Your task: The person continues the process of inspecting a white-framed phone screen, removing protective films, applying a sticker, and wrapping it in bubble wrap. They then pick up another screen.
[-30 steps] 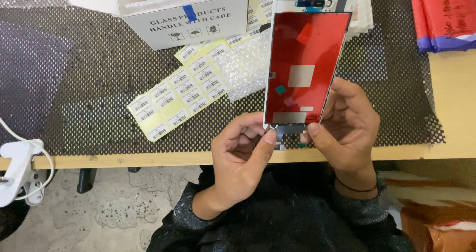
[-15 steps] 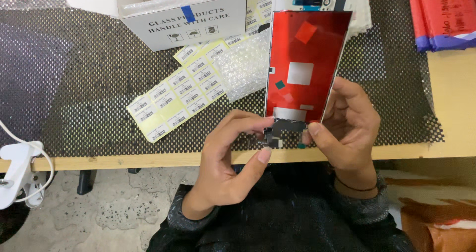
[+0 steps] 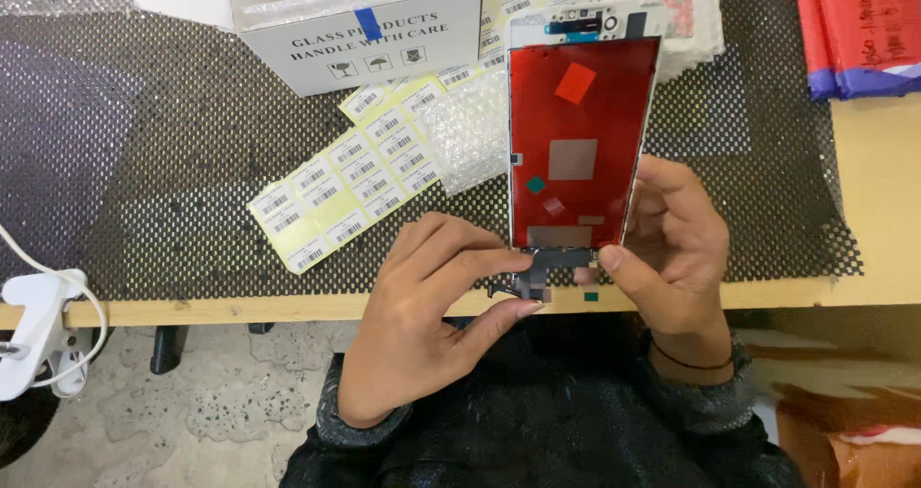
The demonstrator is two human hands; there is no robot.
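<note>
I hold a white-framed phone screen panel (image 3: 581,123) upright over the bench edge, its red-filmed back facing me. My right hand (image 3: 672,248) grips the panel's lower right edge, thumb on the bottom corner. My left hand (image 3: 432,315) pinches the black flex cable (image 3: 537,275) hanging from the panel's bottom edge, between thumb and fingertips.
A black mesh mat (image 3: 173,162) covers the wooden bench. On it lie a yellow sheet of barcode stickers (image 3: 350,186), bubble wrap (image 3: 465,128) and a white cardboard box (image 3: 355,27). Red packets (image 3: 854,32) sit far right. A white clamp (image 3: 38,334) grips the bench edge at left.
My left hand slid down from the panel's lower edge and now pinches the black flex cable below it. The panel stayed nearly still in my right hand.
</note>
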